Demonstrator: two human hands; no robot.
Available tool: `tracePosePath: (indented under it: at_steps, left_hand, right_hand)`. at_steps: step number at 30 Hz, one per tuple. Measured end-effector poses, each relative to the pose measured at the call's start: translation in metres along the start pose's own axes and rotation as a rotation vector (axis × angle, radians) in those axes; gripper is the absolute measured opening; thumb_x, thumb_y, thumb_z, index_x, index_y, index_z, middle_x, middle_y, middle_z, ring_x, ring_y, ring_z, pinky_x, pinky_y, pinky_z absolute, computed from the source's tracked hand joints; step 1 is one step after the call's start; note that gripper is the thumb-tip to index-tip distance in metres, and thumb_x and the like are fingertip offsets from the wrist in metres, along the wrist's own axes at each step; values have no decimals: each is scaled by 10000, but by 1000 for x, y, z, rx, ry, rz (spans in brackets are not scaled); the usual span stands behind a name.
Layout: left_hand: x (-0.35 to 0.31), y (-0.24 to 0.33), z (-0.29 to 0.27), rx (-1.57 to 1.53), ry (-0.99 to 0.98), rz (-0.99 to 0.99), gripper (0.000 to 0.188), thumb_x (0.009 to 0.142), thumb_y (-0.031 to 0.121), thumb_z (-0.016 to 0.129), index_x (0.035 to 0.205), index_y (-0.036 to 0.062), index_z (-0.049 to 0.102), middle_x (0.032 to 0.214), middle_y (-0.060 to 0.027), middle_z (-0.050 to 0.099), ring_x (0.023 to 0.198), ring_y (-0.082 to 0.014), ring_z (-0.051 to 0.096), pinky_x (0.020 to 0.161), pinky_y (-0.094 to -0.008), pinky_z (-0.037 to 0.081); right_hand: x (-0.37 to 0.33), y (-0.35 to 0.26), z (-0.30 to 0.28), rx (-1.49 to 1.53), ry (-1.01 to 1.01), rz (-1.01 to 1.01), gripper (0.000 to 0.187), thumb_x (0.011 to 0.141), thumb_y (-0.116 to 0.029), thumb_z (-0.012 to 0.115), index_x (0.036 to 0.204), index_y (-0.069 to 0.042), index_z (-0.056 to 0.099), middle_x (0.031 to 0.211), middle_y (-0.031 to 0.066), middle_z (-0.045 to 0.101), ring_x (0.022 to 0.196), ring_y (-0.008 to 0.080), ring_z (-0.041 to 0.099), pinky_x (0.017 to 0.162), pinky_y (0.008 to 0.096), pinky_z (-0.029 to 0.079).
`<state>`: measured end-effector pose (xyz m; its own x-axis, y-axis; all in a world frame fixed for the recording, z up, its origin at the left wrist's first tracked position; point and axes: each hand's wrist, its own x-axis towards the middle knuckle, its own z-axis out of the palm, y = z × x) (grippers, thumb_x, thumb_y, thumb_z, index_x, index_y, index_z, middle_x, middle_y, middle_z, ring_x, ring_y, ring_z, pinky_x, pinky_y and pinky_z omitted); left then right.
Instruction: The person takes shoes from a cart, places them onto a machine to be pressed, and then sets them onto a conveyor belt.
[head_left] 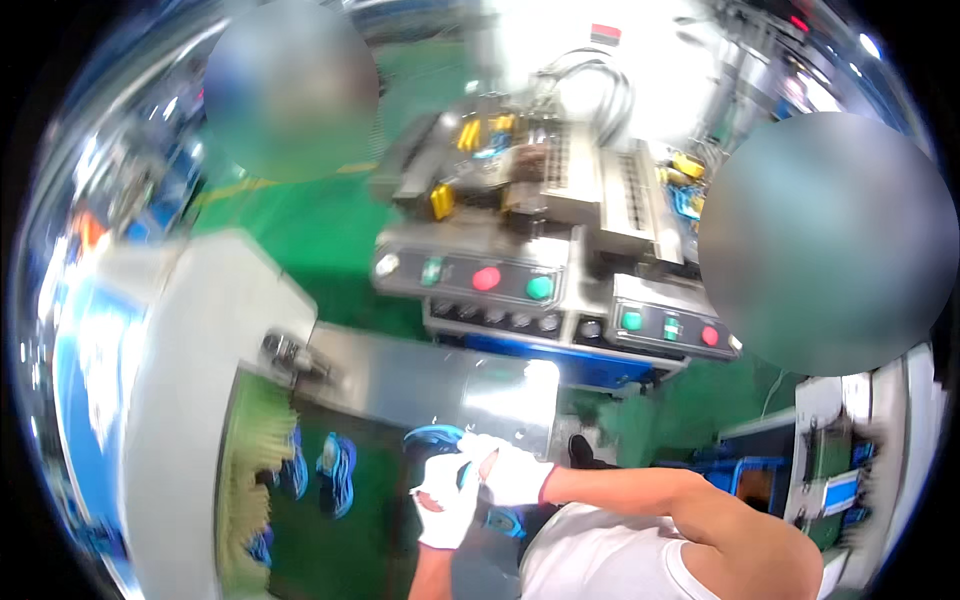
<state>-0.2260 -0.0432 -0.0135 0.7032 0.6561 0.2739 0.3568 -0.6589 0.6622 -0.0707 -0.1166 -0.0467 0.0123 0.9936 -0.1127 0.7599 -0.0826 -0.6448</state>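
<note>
My left hand and my right hand, both in white gloves, meet in front of me with curled fingers. Between and behind them is a blue item, its curved edge showing past the gloves; it looks like a blue shoe, mostly hidden by my fingers. Just below my right hand, another blue piece shows partly. Left of my hands, a blue and dark shoe lies on a green surface, with a second blue shoe beside it.
Ahead stands a blurred machine with a left control panel and a right control panel, both with red and green buttons. A metal plate lies before my hands. A large grey housing rises at left. Two blurred round patches cover parts of the view.
</note>
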Motion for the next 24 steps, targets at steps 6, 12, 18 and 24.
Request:
tracePosePath:
  at_steps: [6,12,18,24]
  left_hand:
    - [142,165,55,-235,-251,433,374,868,75,766,1223,15,666,1193,-190,683,1073,-338,682,926,-399,551]
    - [244,256,187,-569,-167,284,564,982,-14,584,1512,7,391,1440,-184,529,1327,-287,558,1109,-385,476]
    - [370,305,400,-523,-410,236,620,1029,264,578,1532,-23,358,1535,-270,430,1361,-362,532,1132,-432,438]
    - [452,340,545,43,-281,111,834,972,374,592,1585,-55,224,1539,-322,397,1388,-457,470,1167,-480,376]
  right_hand:
    - [-116,100,-110,459,341,382,557,833,-350,796,1172,38,586,936,226,703,849,332,700,750,423,562]
    - [-259,158,-174,1550,938,313,483,856,-113,816,1286,12,634,1074,67,719,819,143,650,722,307,551]
    - [-327,175,-233,1674,1417,458,354,833,-33,778,1165,-33,657,933,10,689,725,108,633,632,268,521]
    - [-374,195,-197,1579,1606,798,209,803,-40,707,958,-3,571,834,43,626,678,158,610,610,341,501]
